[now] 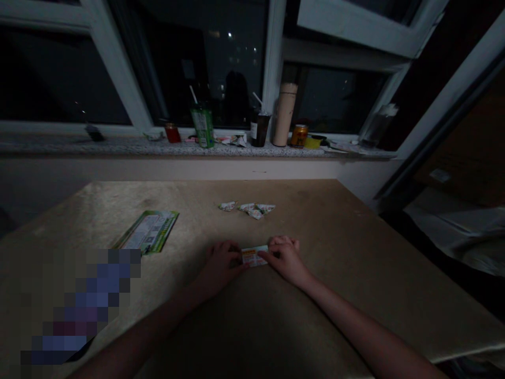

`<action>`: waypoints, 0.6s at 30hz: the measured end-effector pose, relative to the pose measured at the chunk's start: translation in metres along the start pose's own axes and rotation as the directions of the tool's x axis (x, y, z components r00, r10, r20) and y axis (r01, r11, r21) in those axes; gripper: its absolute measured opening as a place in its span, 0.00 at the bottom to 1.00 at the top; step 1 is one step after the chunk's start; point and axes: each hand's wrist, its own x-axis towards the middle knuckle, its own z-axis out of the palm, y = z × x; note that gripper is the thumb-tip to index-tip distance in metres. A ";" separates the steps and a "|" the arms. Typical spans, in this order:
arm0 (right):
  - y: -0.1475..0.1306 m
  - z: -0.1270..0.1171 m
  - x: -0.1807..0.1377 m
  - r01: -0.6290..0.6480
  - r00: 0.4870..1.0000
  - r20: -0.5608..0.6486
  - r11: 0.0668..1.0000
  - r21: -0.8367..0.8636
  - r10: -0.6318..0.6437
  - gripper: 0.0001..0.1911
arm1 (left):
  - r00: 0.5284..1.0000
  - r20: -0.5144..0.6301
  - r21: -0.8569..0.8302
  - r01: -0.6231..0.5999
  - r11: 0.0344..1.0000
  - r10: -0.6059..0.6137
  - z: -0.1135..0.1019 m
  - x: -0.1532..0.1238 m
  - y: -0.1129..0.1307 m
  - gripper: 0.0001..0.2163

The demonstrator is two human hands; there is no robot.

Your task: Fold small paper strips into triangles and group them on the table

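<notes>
A small printed slip (254, 256), white with orange and red print, lies flat between my two hands near the middle of the table. My left hand (224, 263) grips its left end, the thumb along the lower edge and the fingers curled. On the opposite end, my right hand (288, 258) pinches the slip with thumb and forefinger, the other fingers folded in. Beyond the hands sit several folded paper pieces with similar print: one (228, 206) apart on the left and a small cluster (255, 210) beside it.
A green printed packet (148, 231) lies on the tan-covered table (331, 216) at the left, close to a blurred-out object (87, 310). On the windowsill (232, 151) stand a green cup (203, 126), a dark drink cup (259, 129), a tall beige bottle (284, 113) and an orange can (299, 136).
</notes>
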 end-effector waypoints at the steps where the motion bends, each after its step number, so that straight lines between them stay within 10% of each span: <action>1: 0.001 0.001 0.000 -0.006 1.000 -0.002 1.000 0.020 0.006 0.24 | 1.000 -0.005 0.001 0.001 1.000 -0.001 0.001 0.000 -0.001 0.12; 9: 0.008 0.013 0.003 -0.074 0.997 0.014 0.997 0.033 0.074 0.23 | 0.984 -0.170 0.078 -0.047 0.996 0.059 0.003 -0.014 0.009 0.18; 18: 0.003 0.011 0.004 -0.076 0.997 -0.009 0.997 0.007 0.076 0.22 | 0.939 0.070 0.197 -0.344 0.918 0.337 0.016 -0.041 0.035 0.33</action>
